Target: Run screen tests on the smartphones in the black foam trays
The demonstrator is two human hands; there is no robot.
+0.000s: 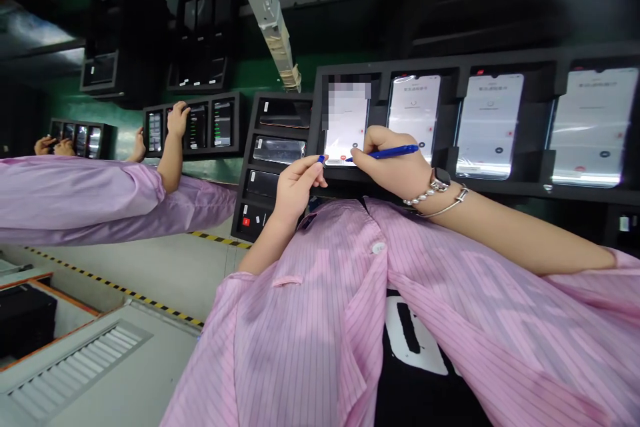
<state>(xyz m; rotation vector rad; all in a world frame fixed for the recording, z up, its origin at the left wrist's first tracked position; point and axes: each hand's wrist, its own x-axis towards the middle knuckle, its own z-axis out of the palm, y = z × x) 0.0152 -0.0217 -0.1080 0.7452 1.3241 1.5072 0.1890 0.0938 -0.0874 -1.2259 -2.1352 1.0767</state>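
Note:
In my right hand [395, 157] is a blue pen [393, 152], its tip pointing left at the lower end of a lit smartphone [345, 123]. Whether the tip touches the phone I cannot tell. My left hand [297, 183] pinches a small blue pen cap [321, 159] beside that phone's lower left corner. The phone lies in the leftmost compartment of a black tray [380, 177]. Further right in the same tray lie more lit phones [493, 123], showing white screens. Part of the pen is hidden by my fingers.
To the left, a second black tray [243, 193] holds several dark phones with small labels. Co-workers' hands [177, 120] work over other phone trays [233, 137] further left. A grey metal post [270, 20] slants down behind the trays. Stacked black trays [125, 33] stand at the back left.

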